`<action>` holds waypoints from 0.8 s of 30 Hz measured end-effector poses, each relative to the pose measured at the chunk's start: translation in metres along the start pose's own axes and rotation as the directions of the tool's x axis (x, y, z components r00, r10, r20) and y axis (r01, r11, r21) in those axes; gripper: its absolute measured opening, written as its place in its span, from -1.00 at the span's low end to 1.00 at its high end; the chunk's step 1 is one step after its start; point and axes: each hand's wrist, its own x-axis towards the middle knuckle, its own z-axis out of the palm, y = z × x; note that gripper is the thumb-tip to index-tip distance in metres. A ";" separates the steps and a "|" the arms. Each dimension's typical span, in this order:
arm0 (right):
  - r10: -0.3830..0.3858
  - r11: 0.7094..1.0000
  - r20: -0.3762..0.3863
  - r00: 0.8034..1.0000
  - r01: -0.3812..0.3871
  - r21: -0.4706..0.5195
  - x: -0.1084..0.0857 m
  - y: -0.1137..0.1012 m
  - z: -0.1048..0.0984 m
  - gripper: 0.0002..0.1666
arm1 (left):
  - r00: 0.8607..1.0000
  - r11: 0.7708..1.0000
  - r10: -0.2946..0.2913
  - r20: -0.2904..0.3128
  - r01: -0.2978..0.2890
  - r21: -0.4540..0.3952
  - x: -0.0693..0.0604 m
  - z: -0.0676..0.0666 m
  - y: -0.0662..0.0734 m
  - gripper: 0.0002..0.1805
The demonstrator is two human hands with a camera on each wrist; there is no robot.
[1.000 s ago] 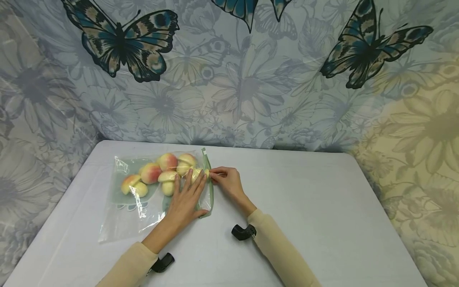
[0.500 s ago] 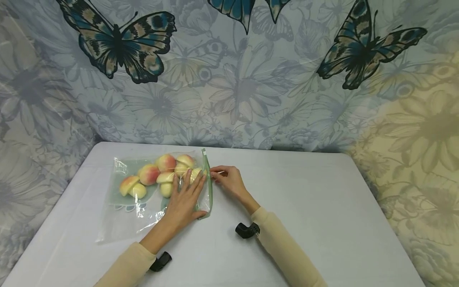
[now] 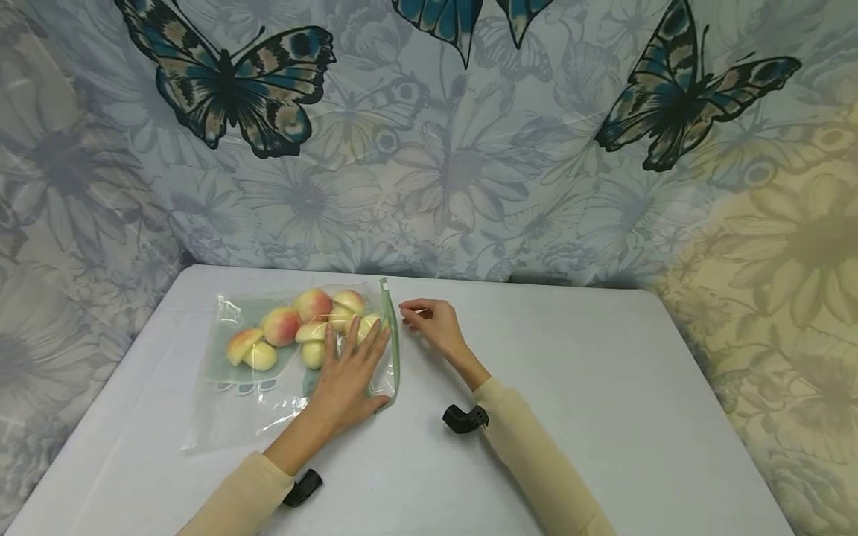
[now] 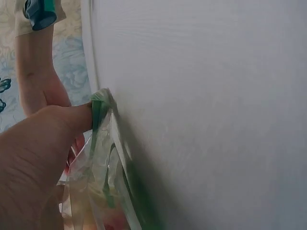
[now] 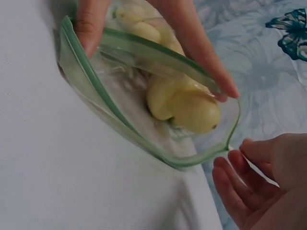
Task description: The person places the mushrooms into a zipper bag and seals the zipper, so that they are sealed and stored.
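A clear zip bag (image 3: 234,417) with a green rim (image 3: 394,350) lies flat at the table's left side. Inside are several yellow-and-red mushroom-shaped pieces (image 3: 280,325). My left hand (image 3: 345,383) rests on the bag with its fingers spread, the thumb by the near corner of the rim. Just right of the rim is my right hand (image 3: 436,327), fingers loosely bent, with nothing visible between them. From the right wrist, the bag's mouth gapes along its green rim (image 5: 187,160), showing yellow pieces (image 5: 196,110); the fingertips (image 5: 235,155) are close beside the rim's corner.
The bag lies on a white table (image 3: 603,417). Behind the table and along its sides hangs cloth (image 3: 462,164) printed with flowers and butterflies. A black wrist camera (image 3: 465,419) sits below the right sleeve, another wrist camera (image 3: 304,487) by the left sleeve.
My right hand has drawn away from the green rim, to the right and slightly toward the far side. The left hand stays on the bag, and the bag has barely moved.
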 end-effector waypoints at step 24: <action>0.121 0.987 -0.075 0.990 -0.128 -0.094 0.023 0.006 0.014 -0.53 | 0.999 0.996 0.033 -0.008 -0.032 0.087 0.000 0.000 0.010 0.03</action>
